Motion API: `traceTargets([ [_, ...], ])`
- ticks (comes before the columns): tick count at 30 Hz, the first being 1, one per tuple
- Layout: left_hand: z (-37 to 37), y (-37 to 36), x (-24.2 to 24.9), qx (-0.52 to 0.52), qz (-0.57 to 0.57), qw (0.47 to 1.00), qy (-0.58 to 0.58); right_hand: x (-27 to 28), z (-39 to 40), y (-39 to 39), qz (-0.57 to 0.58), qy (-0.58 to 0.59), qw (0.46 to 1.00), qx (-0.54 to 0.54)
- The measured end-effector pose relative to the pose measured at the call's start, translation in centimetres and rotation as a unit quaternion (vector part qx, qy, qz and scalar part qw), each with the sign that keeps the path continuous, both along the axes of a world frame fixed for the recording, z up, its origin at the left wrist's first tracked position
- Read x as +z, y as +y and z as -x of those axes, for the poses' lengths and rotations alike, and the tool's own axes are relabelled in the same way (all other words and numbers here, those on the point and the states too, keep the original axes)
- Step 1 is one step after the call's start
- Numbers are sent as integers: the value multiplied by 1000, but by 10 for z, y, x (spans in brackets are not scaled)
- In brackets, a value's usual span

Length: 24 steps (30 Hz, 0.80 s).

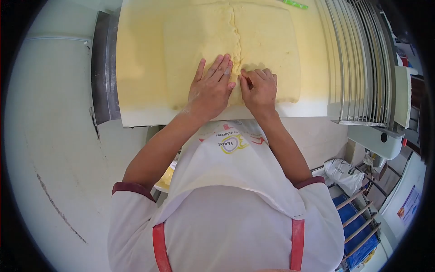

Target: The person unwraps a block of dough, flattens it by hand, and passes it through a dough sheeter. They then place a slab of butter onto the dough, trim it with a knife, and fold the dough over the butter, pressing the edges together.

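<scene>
A wide, flat sheet of pale yellow dough (267,41) lies on the work surface in front of me. Down its middle runs a ragged seam (235,36) where two edges meet. My left hand (212,86) rests flat on the dough just left of the seam, fingers stretched out and a little apart. Right of the seam, at its near end, my right hand (260,88) has thumb and forefinger pinched together on the dough edge. Its other fingers are curled.
A metal wire guard (358,59) of a machine borders the work surface (312,106) on the right, and a metal edge (104,68) on the left. A small green object (296,4) lies at the far right. Below right stands a rack with wooden bars (358,213).
</scene>
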<state>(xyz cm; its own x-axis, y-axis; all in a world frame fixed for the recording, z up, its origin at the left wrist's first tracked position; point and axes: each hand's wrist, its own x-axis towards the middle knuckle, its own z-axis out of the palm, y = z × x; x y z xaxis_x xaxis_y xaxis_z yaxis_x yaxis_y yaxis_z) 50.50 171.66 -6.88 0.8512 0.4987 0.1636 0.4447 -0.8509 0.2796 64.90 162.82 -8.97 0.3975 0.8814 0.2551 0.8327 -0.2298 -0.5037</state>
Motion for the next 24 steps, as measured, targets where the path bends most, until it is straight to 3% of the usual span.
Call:
traceTargets([
  [2, -1, 4, 6, -7, -6, 1000, 22, -2, -7, 0, -13, 46, 999, 12],
  [5, -6, 18, 30, 7, 137, 988, 65, 23, -1, 10, -59, 80, 994, -37],
  [8, -19, 22, 8, 12, 29, 999, -19, 19, -6, 24, -47, 68, 996, -38],
  [11, -19, 26, -2, 10, -21, 1000, 4, 6, -10, 26, -16, 37, 999, -13],
  [14, -21, 30, 7, -2, -18, 999, 52, 4, -18, 25, -22, 80, 997, 1],
  [17, -26, 37, 28, 11, 96, 994, 54, 24, -13, 33, -60, 107, 992, -41],
  [20, -38, 46, 4, 20, 10, 999, -31, 19, -20, 47, -56, 89, 994, -35],
  [24, -36, 53, -1, 8, -11, 1000, 3, 7, -24, 52, -42, 44, 998, -14],
])
